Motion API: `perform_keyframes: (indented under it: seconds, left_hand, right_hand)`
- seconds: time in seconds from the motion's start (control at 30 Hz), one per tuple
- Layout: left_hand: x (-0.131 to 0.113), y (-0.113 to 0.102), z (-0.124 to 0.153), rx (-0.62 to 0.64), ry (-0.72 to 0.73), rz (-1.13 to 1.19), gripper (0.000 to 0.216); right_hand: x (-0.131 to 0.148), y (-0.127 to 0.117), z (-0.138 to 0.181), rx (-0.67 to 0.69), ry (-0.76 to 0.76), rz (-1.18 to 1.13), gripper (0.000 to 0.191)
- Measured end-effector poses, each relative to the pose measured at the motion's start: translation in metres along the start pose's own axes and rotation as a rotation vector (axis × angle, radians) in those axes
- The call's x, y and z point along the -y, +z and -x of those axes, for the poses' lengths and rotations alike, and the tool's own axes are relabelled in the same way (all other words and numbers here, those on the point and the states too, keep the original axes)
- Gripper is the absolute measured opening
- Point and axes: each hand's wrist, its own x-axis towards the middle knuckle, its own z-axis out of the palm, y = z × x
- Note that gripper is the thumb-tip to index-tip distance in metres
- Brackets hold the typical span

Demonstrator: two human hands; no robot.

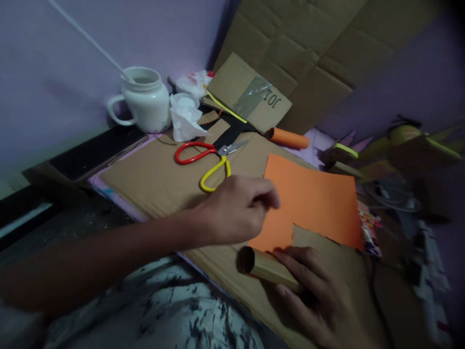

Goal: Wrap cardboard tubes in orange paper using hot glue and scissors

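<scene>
My left hand (238,208) reaches across from the left, its fingers curled and pinched at the near left edge of an orange paper sheet (316,198). That sheet lies flat on a cardboard board (156,179) and has a piece cut from its near edge. My right hand (319,291) is wrapped round a brown cardboard tube (263,265), which lies on the board just below the sheet with its open end facing left. Scissors (209,157) with one red and one yellow handle lie beyond my left hand.
A white mug-shaped jar (143,99) with a stick in it stands at the back left beside crumpled tissue (185,118). An orange roll (288,138), a cardboard piece marked 101 (249,94), a dark phone (96,150) and blurred clutter on the right surround the board.
</scene>
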Motion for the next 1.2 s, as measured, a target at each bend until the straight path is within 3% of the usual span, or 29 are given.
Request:
perform_keyframes:
  seconds: [0.07, 0.1, 0.13, 0.27, 0.43, 0.5, 0.73, 0.9, 1.07, 1.2]
  left_hand:
    - [-0.010, -0.002, 0.031, 0.068, -0.232, 0.034, 0.019]
    - [-0.012, -0.001, 0.044, 0.163, -0.328, 0.009, 0.019]
    - [-0.013, 0.002, 0.055, 0.191, -0.371, -0.041, 0.020]
    - [-0.011, 0.015, 0.069, 0.228, -0.327, -0.166, 0.033]
    - [-0.014, 0.025, 0.058, 0.298, -0.338, -0.250, 0.012]
    - [-0.014, 0.029, 0.058, 0.269, -0.366, -0.243, 0.005]
    - [-0.010, 0.038, 0.061, 0.220, -0.399, -0.367, 0.020]
    - [-0.014, 0.040, 0.059, 0.167, -0.372, -0.459, 0.026]
    - [-0.017, 0.043, 0.059, 0.102, -0.389, -0.497, 0.026]
    - [-0.012, 0.043, 0.060, 0.124, -0.400, -0.499, 0.028]
  right_hand:
    - [0.000, 0.001, -0.001, -0.016, -0.004, -0.041, 0.038]
    - [0.000, 0.001, -0.002, -0.019, 0.001, -0.061, 0.038]
    - [0.000, 0.001, -0.004, -0.023, 0.009, -0.079, 0.037]
    - [0.002, -0.002, -0.008, 0.013, 0.062, -0.149, 0.030]
    - [0.003, -0.002, -0.008, 0.022, 0.096, -0.169, 0.028]
    - [0.004, -0.001, -0.007, 0.012, 0.085, -0.156, 0.029]
    - [0.008, -0.003, -0.001, 0.019, 0.126, -0.138, 0.041]
    - [0.009, -0.003, 0.013, -0.091, 0.210, -0.244, 0.057]
    - [0.014, -0.001, 0.018, -0.158, 0.236, -0.291, 0.047]
    - [0.018, 0.000, 0.022, -0.212, 0.309, -0.266, 0.049]
